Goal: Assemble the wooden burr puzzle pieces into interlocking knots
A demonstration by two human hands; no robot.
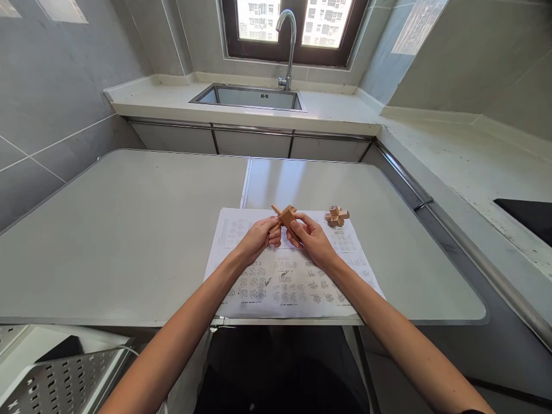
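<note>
Over a printed sheet [297, 287] of small line diagrams, a wooden interlocking puzzle [287, 217] is held between my two hands. My left hand [263, 234] is closed, pinching the puzzle's left side, where a thin stick-like piece juts up and left. From the other side my right hand [314, 237] grips a broad flat piece, thumb on its face and fingers behind. How the pieces join is partly hidden by the fingers. Beyond my right hand, at the sheet's upper right, rests a second wooden puzzle [337, 216], star-shaped with several crossing blocks.
A white folding table [129, 241] with a centre seam carries the sheet at its front edge. Behind it are a counter with a sink [254, 98], a tap [291, 52] and a window. A metal rail [466, 230] runs along the right. A perforated white rack [64, 379] stands lower left.
</note>
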